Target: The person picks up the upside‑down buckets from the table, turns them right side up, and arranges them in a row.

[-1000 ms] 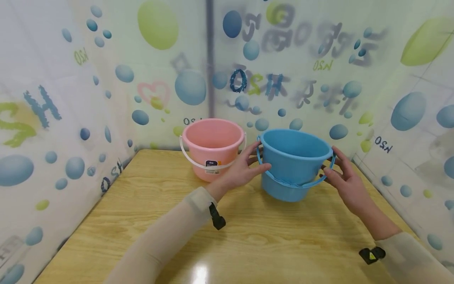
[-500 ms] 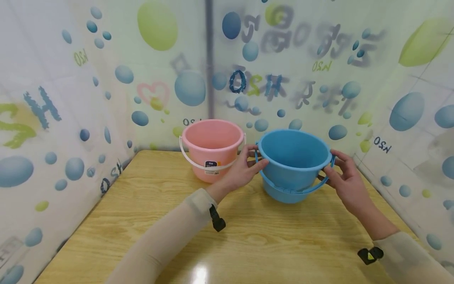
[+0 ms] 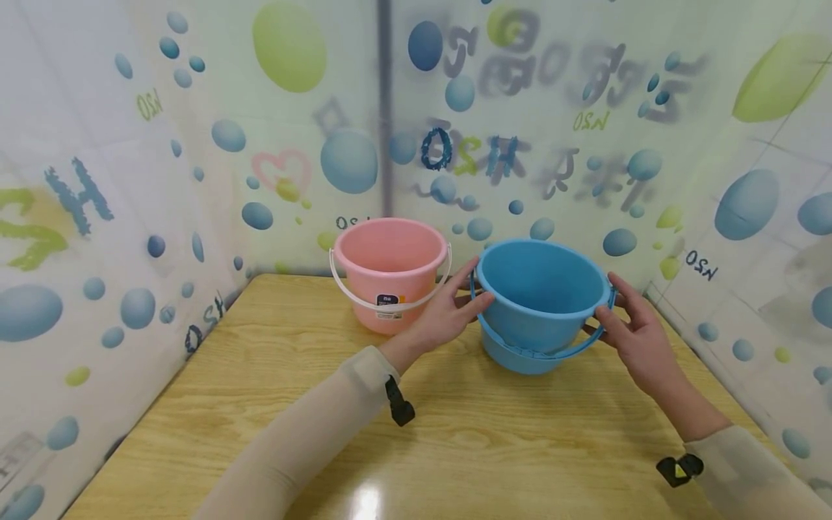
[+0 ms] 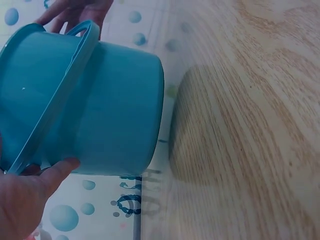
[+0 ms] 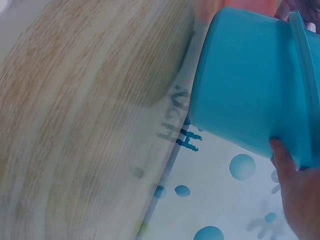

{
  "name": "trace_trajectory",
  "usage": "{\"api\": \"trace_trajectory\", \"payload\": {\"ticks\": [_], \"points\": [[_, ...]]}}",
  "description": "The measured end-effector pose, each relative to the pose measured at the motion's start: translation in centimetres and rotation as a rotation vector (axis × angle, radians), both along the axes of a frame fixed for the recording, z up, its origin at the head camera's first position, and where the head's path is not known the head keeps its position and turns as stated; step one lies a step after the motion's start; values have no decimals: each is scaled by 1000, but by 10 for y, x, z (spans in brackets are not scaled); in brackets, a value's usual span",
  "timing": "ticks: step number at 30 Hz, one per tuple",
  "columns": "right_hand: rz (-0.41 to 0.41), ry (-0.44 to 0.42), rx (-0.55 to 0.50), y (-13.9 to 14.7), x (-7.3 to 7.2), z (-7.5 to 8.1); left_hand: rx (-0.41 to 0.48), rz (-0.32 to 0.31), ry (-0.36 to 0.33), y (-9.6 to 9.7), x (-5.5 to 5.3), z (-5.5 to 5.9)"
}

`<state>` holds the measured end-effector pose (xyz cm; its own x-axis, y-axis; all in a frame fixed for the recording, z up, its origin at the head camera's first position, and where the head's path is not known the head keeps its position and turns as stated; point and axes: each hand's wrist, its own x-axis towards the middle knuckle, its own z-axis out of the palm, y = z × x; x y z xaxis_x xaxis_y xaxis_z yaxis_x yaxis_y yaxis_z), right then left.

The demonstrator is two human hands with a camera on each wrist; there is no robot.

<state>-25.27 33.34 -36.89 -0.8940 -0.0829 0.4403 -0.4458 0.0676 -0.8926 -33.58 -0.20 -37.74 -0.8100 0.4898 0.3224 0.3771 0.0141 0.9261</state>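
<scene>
A blue plastic bucket (image 3: 536, 326) is held between both hands at the right of the head view, its mouth tipped a little toward me. My left hand (image 3: 443, 316) grips its left side below the rim, thumb in front and fingers behind. On the opposite side my right hand (image 3: 645, 347) holds it the same way. The bucket's blue handle (image 3: 575, 350) hangs down across the front. In the left wrist view a narrow gap shows between the bucket's base and the table (image 4: 250, 150), which carries its reflection.
A pink bucket (image 3: 356, 287) with a white handle (image 3: 390, 308) and a dark label stands just left of the blue one, close to my left hand. Behind the wooden table rises a wall covering (image 3: 565, 209) printed with blue and green dots.
The blue bucket has tipped toward me, so more of its inside shows, and its handle hangs lower on the front. Both hands keep their hold. The pink bucket has not moved.
</scene>
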Motion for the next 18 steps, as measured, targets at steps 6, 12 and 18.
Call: {"api": "trace_trajectory", "payload": {"ticks": [6,12,18], "points": [[-26,-28,39,2,1,-1,-4,23,-6,2,0,-1],[-47,-52,105,5,-1,-5,-5,34,-20,6,0,-2],[-61,-83,140,9,-8,-11,8,44,-41,11,-1,-6]]}}
